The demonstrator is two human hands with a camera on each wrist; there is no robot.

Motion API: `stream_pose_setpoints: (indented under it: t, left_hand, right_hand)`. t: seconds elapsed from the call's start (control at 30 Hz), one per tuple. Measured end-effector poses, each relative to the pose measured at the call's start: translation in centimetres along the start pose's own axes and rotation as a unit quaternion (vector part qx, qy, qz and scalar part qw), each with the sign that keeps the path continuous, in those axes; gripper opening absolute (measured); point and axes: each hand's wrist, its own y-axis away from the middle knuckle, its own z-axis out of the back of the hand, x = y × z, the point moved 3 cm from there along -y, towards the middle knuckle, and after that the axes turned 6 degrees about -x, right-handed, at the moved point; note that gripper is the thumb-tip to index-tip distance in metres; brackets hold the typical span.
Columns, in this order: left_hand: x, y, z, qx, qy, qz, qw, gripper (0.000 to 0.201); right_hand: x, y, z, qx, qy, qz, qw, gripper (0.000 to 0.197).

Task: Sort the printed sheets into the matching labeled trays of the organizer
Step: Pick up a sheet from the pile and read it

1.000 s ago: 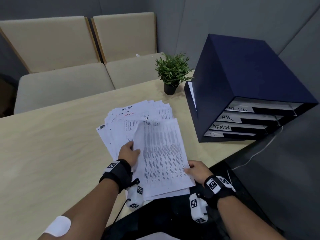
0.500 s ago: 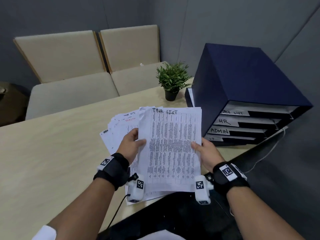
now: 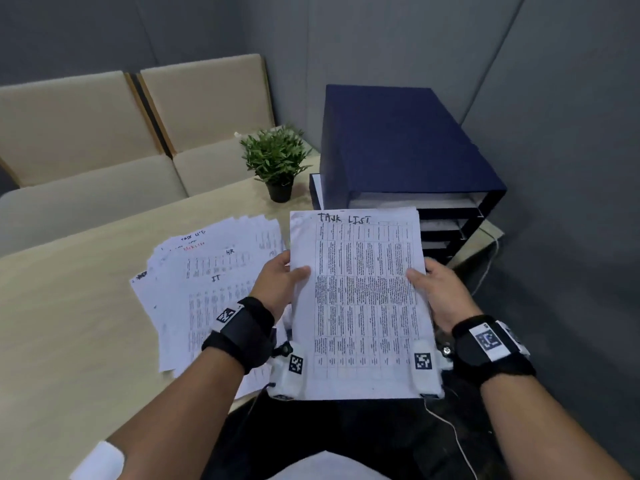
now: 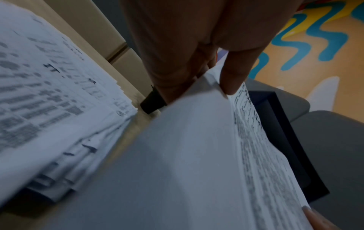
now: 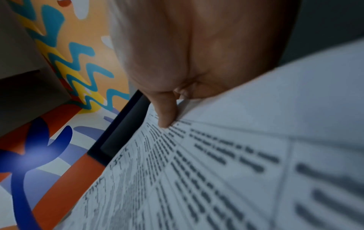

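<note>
I hold a printed sheet [image 3: 360,299] headed "TASK LIST" upright in front of me. My left hand [image 3: 282,282] pinches its left edge, thumb on the printed face. My right hand [image 3: 434,287] pinches the right edge the same way. In the left wrist view the sheet [image 4: 187,155] shows its blank back under the left hand [image 4: 197,54]. In the right wrist view the sheet [image 5: 226,171] lies under the right hand [image 5: 197,54]. The dark blue organizer [image 3: 408,143] stands behind the sheet; its trays' labels are hidden. The spread pile of sheets [image 3: 207,271] lies on the table, an "IT" sheet on top.
A small potted plant [image 3: 275,161] stands left of the organizer. The wooden table [image 3: 62,323] runs left; beige seats [image 3: 104,133] line its far side. A grey wall stands close behind and right of the organizer. A thin white cable [image 3: 450,431] hangs near my right forearm.
The "TASK LIST" sheet came up off the pile into both hands and moved right, in front of the organizer's trays. The "IT" sheet on the pile is now uncovered.
</note>
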Motion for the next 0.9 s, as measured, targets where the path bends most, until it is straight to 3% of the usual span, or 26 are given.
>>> stream_pose_setpoints:
  t: [0.3,0.43,0.5,0.63,0.73,0.9]
  left_hand:
    - [0.3,0.8,-8.6,0.021,-0.056,-0.004,0.998,0.019]
    - [-0.7,1.1,-11.2,-0.045,-0.008,-0.025,0.999,0.027]
    - [-1.6,1.0,-12.1,-0.087,0.009,-0.038,0.995,0.028]
    - [-2.5,0.2,-12.9,-0.136,0.024,-0.054,0.989,0.019]
    - [-2.4,-0.1,-13.1,-0.122,0.005,-0.034,0.992,0.016]
    - [-1.4,0.5,-13.5,-0.096,0.005,-0.004,0.995,0.033]
  right_hand:
    - [2.2,-2.5,7.9,-0.053,-0.06,0.001,0.997,0.025]
    - [3.1,-3.5,9.5,-0.045,-0.084,0.019,0.995,0.017]
    - [3.2,-3.5,10.1,-0.007,-0.061,0.019,0.998,0.008]
    - [2.7,-3.7,10.7,0.061,-0.042,0.002,0.997,0.021]
    - [3.3,-4.8,10.8,0.031,-0.074,0.0,0.997,0.02]
    - [5.3,-5.9,10.0,-0.001,-0.112,0.016,0.994,0.016]
